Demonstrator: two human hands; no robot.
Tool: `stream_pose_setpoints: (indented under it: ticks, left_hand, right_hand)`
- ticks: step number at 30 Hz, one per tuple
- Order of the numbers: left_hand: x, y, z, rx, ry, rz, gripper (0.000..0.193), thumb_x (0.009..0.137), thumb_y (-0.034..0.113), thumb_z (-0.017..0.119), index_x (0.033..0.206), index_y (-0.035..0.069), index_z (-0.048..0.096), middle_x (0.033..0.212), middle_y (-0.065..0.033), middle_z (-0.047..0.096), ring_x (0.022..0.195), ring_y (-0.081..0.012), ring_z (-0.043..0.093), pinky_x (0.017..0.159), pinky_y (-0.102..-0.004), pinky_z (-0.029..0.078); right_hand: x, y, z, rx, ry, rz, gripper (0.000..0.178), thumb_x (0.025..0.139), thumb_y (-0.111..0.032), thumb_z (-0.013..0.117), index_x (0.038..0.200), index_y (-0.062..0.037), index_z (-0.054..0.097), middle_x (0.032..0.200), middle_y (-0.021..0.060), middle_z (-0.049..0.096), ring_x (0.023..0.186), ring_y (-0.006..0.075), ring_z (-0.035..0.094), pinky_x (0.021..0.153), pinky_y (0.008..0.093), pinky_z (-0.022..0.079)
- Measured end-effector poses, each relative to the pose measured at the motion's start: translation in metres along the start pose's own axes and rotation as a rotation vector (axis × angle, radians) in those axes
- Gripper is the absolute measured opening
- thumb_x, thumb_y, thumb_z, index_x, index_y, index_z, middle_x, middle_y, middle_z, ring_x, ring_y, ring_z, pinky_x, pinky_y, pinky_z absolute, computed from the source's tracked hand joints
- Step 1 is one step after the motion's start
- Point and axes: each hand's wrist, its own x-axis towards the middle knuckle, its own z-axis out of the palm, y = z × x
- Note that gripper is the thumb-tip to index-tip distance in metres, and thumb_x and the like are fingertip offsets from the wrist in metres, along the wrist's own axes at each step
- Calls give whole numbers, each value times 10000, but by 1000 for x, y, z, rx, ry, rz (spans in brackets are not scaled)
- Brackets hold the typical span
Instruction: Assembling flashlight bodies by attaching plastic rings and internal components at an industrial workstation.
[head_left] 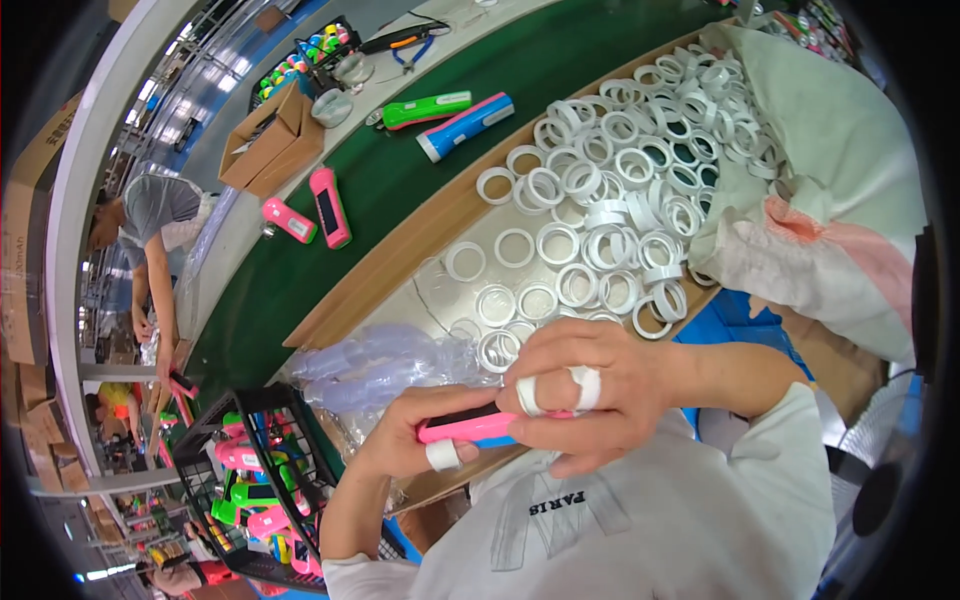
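A pink-and-blue flashlight (465, 424) with a dark panel lies across both hands in front of my chest. My left hand (405, 435) is closed round its left end, with white tape on the thumb. My right hand (595, 385) wraps the other end, hiding it under fingers that carry two white tape bands. Just beyond my hands, many white plastic rings (580, 285) lie loose in a shallow cardboard tray (400, 262). Clear plastic sleeves (375, 365) rest near my left hand.
Green, blue and pink flashlights (425, 110) lie on the green conveyor belt (265, 285). A black crate (255, 480) of flashlights stands at left. A white woven sack (830, 150) leans over the rings at right. An open cardboard box (275, 145) and blue-handled pliers (412, 52) sit across the belt. Another person (160, 215) works at far left.
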Motion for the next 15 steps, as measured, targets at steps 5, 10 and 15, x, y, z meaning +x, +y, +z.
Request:
stream_pose_setpoints:
  ticks: [5, 10, 15]
  left_hand:
    - [40, 2, 20, 1300, 296, 304, 442, 716, 153, 759, 1149, 150, 667, 1026, -135, 641, 783, -274, 641, 626, -308, 523]
    - [10, -17, 22, 547, 411, 243, 500, 718, 133, 796, 1186, 72, 631, 1024, -149, 638, 867, -249, 645, 731, -333, 510]
    - [36, -12, 33, 511, 398, 40, 533, 731, 129, 779, 1234, 81, 611, 1042, -159, 639, 871, -258, 648, 737, -296, 517]
  right_hand:
    - [-33, 57, 25, 803, 504, 1324, 340, 986, -295, 434, 1013, -7, 613, 937, 71, 608, 882, 173, 578, 837, 303, 449]
    - [-29, 34, 20, 295, 194, 724, 413, 1000, -343, 372, 1168, -14, 557, 1104, 120, 592, 971, 214, 565, 913, 343, 424]
    - [-39, 68, 28, 578, 428, 1180, 360, 965, -330, 441, 942, -8, 599, 865, 74, 584, 832, 161, 566, 780, 315, 445]
